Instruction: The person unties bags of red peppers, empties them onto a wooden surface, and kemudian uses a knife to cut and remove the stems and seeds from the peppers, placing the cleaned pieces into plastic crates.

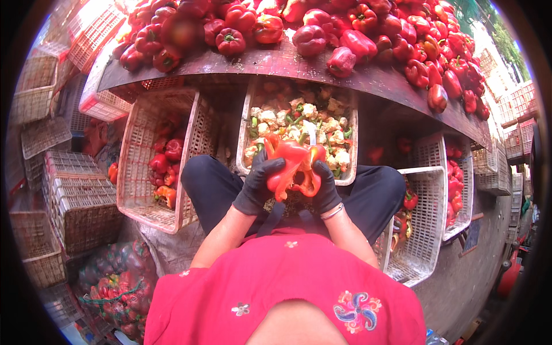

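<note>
Both my hands wear dark gloves and hold one large red bell pepper [288, 157], torn open so that its pale inside shows. My left hand [258, 183] grips its left side, and my right hand [324, 185] grips its right side. A whitish object [310, 131] stands up just behind the pepper near my right hand; what it is, I cannot tell. Beyond my hands, between my knees, sits a plastic crate [352, 142] of cut-out pepper cores [331, 125] with seeds and green stems.
A tabletop [276, 58] heaped with whole red peppers [317, 41] spans the far side. A crate [148, 211] with red peppers stands left; further crates [424, 224] stand right. Stacked crates [86, 202] and a net sack of peppers [116, 289] are at far left.
</note>
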### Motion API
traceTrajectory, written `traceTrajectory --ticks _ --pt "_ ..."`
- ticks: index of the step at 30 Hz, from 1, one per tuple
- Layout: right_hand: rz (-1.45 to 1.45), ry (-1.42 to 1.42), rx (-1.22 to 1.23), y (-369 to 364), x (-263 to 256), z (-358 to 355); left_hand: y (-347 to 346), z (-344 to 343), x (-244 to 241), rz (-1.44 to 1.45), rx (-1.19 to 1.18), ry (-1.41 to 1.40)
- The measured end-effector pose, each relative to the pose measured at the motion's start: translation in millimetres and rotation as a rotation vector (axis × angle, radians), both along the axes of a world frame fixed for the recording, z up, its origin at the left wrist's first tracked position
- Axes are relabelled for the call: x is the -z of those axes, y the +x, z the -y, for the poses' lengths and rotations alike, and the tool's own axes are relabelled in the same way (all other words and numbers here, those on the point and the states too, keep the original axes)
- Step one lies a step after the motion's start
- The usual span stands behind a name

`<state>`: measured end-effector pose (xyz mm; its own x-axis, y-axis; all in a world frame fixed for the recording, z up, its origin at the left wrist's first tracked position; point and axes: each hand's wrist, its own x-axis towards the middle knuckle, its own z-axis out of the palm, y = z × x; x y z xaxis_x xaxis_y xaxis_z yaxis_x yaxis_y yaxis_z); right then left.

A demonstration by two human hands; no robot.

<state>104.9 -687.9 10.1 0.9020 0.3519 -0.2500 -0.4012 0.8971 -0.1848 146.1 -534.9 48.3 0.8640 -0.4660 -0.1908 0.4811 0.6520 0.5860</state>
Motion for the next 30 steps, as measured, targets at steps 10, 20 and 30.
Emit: traceTrajectory --ticks 10,20,30 --pt "0.395 -1.264 -0.011 25 -55 35 19 -102 -62 0.186 -0.014 0.334" --pt "0.106 -0.480 0.093 27 -48 3 47 -249 -21 0.839 -0.829 2.194" --pt "0.183 -0.916 0.136 24 -22 -39 12 -26 10 0.173 -0.110 0.103"
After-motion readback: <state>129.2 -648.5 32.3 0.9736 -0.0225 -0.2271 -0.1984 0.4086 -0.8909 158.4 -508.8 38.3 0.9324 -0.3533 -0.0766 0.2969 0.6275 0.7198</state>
